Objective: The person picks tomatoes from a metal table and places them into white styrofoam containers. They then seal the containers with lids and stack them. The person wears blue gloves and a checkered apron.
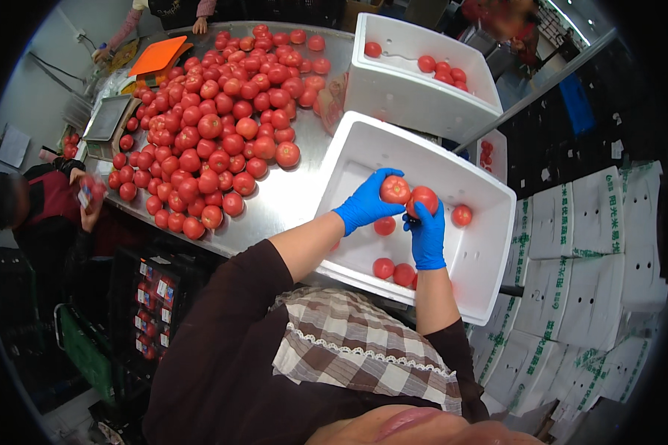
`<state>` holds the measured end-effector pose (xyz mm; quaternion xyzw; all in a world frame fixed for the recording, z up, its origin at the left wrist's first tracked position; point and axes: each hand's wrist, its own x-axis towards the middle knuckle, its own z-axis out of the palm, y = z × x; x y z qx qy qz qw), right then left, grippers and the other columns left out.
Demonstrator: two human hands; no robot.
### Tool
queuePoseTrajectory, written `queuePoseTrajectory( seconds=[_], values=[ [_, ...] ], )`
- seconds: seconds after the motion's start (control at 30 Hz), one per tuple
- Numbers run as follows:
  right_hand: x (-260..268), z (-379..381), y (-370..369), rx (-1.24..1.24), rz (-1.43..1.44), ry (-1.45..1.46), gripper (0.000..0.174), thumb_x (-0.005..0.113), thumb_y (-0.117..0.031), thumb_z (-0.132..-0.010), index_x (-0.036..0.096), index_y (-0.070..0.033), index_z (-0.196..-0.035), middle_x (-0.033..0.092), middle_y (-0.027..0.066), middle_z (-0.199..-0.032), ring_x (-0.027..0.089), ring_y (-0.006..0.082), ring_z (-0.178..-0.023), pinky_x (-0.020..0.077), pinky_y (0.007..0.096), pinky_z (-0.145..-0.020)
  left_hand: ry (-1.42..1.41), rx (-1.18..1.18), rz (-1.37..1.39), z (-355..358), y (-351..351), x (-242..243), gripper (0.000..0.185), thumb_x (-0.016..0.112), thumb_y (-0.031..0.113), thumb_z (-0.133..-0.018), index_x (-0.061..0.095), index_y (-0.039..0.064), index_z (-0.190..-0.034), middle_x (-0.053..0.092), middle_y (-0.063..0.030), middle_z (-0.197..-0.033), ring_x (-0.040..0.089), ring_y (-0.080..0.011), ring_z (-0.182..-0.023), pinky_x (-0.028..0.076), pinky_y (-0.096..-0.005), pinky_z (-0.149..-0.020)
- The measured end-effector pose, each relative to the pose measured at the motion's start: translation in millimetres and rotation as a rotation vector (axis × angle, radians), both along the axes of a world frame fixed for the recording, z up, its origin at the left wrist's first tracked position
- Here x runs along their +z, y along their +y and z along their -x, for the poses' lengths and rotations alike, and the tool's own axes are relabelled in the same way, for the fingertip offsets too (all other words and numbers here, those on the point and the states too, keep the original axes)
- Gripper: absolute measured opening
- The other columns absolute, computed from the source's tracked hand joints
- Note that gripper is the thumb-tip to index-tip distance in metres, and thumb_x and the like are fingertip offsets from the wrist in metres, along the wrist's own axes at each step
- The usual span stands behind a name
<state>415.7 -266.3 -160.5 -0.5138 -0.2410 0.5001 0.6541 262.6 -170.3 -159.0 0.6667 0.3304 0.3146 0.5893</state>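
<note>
Both my hands wear blue gloves and are over a white foam box [481, 261] with a few tomatoes on its floor. In my left hand [370, 203] is a red tomato [395, 190], its pale stem scar facing up. My right hand [427, 236] holds a second tomato [423, 201], which appears to touch the first. Below them in the box lie a loose tomato [384, 226], another tomato [462, 215] by the right wall, and several tomatoes [404, 274] along the near side, partly hidden by my right wrist.
A large heap of tomatoes [217, 128] covers much of the steel table [281, 206]. Behind my box stands another foam box [417, 100]. Stacked white cartons [568, 267] rise at right. A weighing scale [108, 119] and a co-worker [39, 200] holding packed tomatoes are at left. A metal pole [540, 86] slants nearby.
</note>
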Motion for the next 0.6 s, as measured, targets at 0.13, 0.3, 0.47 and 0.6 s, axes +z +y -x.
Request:
queuePoseTrajectory(
  seconds=[0.13, 0.3, 0.47, 0.6],
  values=[
    [1.0, -3.7, 1.0, -0.026, 0.059, 0.161, 0.05, 0.073, -0.028, -0.087, 0.054, -0.008, -0.129, 0.063, 0.0085, -0.103, 0.061, 0.0178, -0.077, 0.0526, 0.0278, -0.06, -0.047, 0.014, -0.024, 1.5, -0.7, 4.8, 0.074, 0.084, 0.014, -0.077, 0.046, 0.012, -0.141, 0.056, -0.0141, -0.133, 0.057, -0.0283, -0.124, 0.05, -0.04, -0.105],
    [12.3, -5.3, 8.9, 0.045, -0.087, 0.272, 0.048, 0.066, -0.042, -0.091, 0.057, -0.008, -0.123, 0.062, 0.0118, -0.102, 0.06, 0.0206, -0.074, 0.0522, 0.0298, -0.059, -0.024, 0.02, -0.128, 5.7, 5.2, 24.6, 0.074, 0.082, 0.014, -0.079, 0.045, 0.013, -0.143, 0.055, -0.0134, -0.136, 0.056, -0.0283, -0.126, 0.047, -0.0392, -0.107],
    [22.5, -1.5, 10.5, 0.073, -0.041, 0.341, 0.058, 0.057, -0.055, -0.093, 0.056, -0.008, -0.126, 0.064, 0.0124, -0.103, 0.059, 0.0194, -0.073, 0.0471, 0.032, -0.058, -0.05, 0.001, -0.142, 8.6, 2.0, 38.9, 0.076, 0.081, 0.012, -0.08, 0.044, 0.015, -0.145, 0.055, -0.0135, -0.137, 0.056, -0.0304, -0.126, 0.048, -0.0402, -0.108],
    [25.8, -2.6, 10.1, 0.068, -0.071, 0.313, 0.063, 0.051, -0.065, -0.094, 0.057, -0.009, -0.123, 0.064, 0.011, -0.097, 0.057, 0.0187, -0.07, 0.0466, 0.0322, -0.059, -0.075, -0.019, -0.101, 6.9, 1.0, 39.3, 0.074, 0.083, 0.015, -0.079, 0.046, 0.014, -0.143, 0.057, -0.0121, -0.134, 0.058, -0.0278, -0.123, 0.05, -0.0397, -0.105]
  ],
)
